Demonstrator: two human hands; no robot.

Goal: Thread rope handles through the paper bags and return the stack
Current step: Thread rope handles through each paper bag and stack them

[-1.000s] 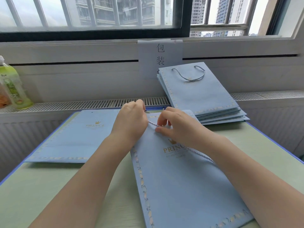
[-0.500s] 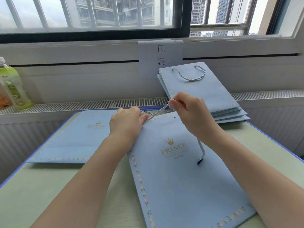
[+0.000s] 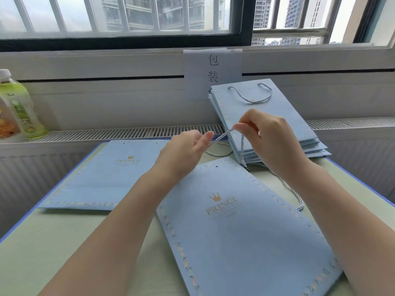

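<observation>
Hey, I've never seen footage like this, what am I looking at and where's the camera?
No machine here: a person wears a camera on the head, looking down at their own bare arms. The left hand and right hand pinch a twisted blue rope stretched between them, above a flat blue paper bag printed PRINCE. Another flat bag lies to the left on the green table. A stack of finished bags, rope handle showing, leans on the wall under the window. A green drink bottle stands far left.
</observation>
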